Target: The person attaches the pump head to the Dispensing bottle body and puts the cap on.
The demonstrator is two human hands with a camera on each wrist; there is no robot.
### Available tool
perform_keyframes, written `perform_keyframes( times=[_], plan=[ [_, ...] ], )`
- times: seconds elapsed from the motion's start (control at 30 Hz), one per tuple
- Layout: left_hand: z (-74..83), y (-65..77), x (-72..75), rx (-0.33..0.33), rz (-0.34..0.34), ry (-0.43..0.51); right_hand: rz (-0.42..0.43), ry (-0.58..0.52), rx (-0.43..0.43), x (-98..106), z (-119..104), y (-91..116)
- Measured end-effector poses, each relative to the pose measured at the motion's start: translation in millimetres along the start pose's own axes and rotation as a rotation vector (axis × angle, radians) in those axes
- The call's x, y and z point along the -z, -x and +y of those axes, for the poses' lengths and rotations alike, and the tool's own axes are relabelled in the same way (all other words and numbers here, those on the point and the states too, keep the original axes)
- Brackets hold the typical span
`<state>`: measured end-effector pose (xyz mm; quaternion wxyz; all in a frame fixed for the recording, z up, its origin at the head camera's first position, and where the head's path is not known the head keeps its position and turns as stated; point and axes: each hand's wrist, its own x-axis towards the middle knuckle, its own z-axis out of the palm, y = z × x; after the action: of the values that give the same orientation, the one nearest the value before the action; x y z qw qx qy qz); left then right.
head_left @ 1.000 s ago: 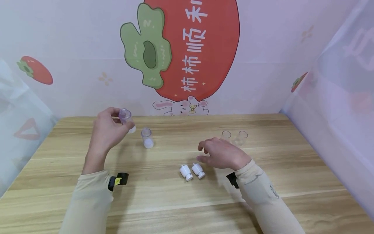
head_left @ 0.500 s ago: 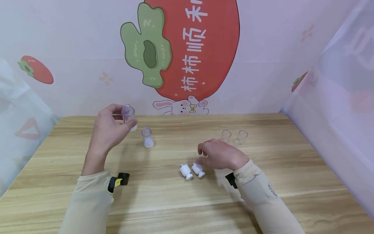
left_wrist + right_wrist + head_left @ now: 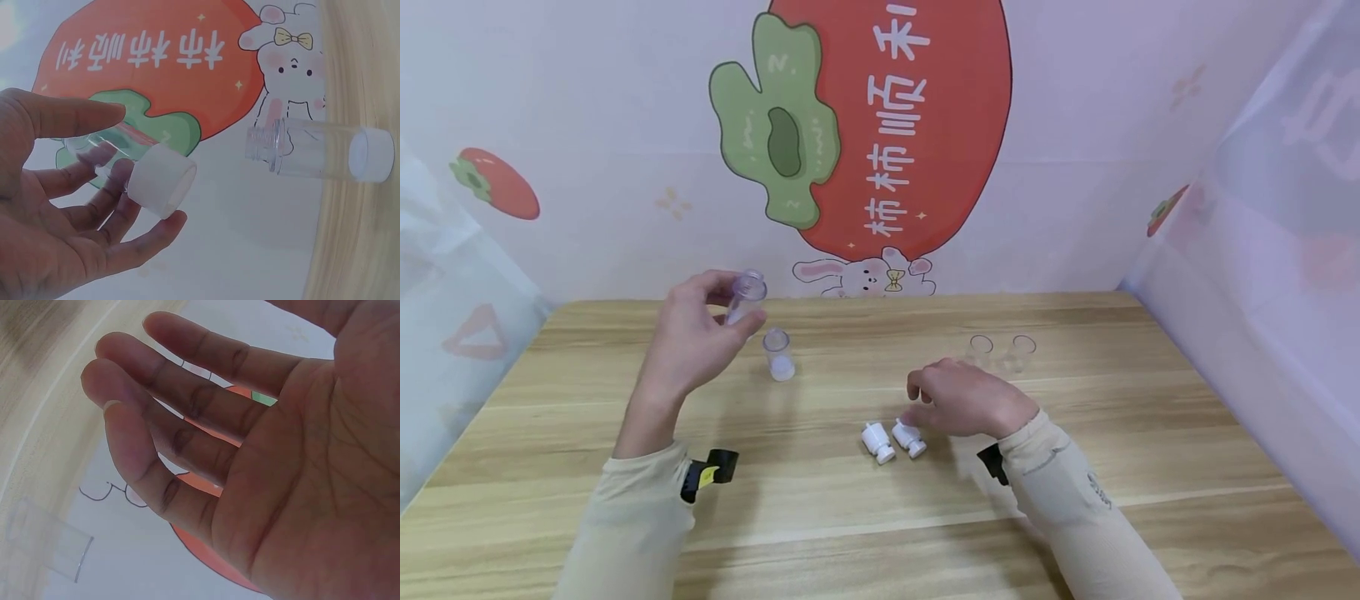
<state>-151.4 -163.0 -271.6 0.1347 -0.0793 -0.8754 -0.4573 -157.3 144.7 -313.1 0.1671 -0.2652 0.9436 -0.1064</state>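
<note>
My left hand (image 3: 696,333) holds a clear bottle (image 3: 747,293) with a white base (image 3: 162,180) up off the table, thumb on one side and fingers on the other. A second bottle (image 3: 778,357) of the same kind stands upright on the table just to its right. Over the table's middle my right hand (image 3: 966,397) hovers with its fingers loosely bent and nothing in them. Close by its thumb lie two white pump heads (image 3: 878,442), side by side. In the right wrist view the palm and bent fingers (image 3: 134,444) show bare.
Behind the right hand two clear caps (image 3: 1017,357) stand on the wooden table (image 3: 820,517), their rims faintly visible. A printed sheet (image 3: 1075,167) rises along the table's back edge, and more sheeting hangs at both sides.
My left hand has carried its bottle to the right, so that it is now close behind the standing bottle. The right hand has barely moved.
</note>
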Motion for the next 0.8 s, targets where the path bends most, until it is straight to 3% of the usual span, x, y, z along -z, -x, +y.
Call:
perform_keyframes(
  times=[0.8],
  plan=[
    [10.6, 0.9, -16.0, -0.026, -0.139, -0.053, -0.023, -0.039, 0.007, -1, 0, 0]
  ],
)
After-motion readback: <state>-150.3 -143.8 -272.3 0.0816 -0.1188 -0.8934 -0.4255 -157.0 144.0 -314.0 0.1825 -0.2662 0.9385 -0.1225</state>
